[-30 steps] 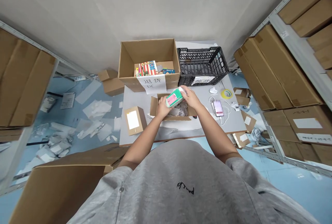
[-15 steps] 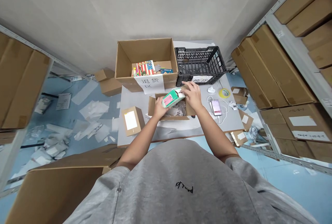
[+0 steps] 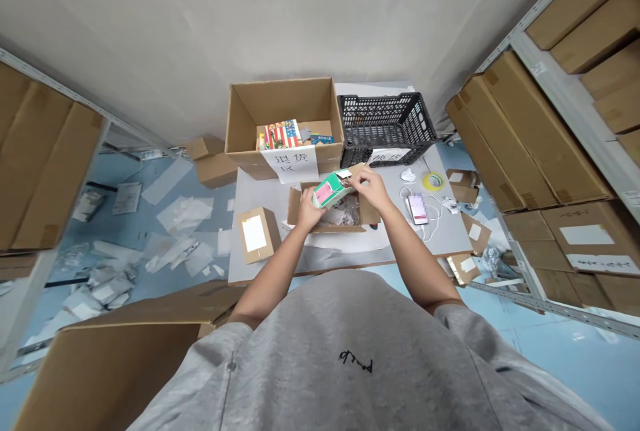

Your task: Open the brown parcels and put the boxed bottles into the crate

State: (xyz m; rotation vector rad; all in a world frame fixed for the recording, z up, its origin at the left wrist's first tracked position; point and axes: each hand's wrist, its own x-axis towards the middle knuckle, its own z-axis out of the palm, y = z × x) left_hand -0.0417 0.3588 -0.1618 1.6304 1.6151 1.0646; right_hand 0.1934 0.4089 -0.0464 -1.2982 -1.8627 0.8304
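My left hand (image 3: 309, 208) is closed around the lower left end of a small green and pink box (image 3: 327, 192). The box is tilted, and its end flap stands up at the right. At that opened end is my right hand (image 3: 371, 188), its fingers bent and pinched together at the opening; what they grip is too small to make out. Below both hands lies an open cardboard carton (image 3: 334, 228) with crumpled clear plastic wrap (image 3: 349, 211) inside.
Behind stand a large carton (image 3: 280, 94) holding books and a black crate (image 3: 387, 131). A sealed box (image 3: 258, 234) sits left. On the right are a tape roll (image 3: 433, 181) and a phone (image 3: 418, 208) with a white cable. Shelves of cartons flank the table; paper scraps litter the floor.
My right hand has moved down slightly and its fingers have drawn together at the box's open end. A flap of the box now stands higher. My left hand keeps its hold.
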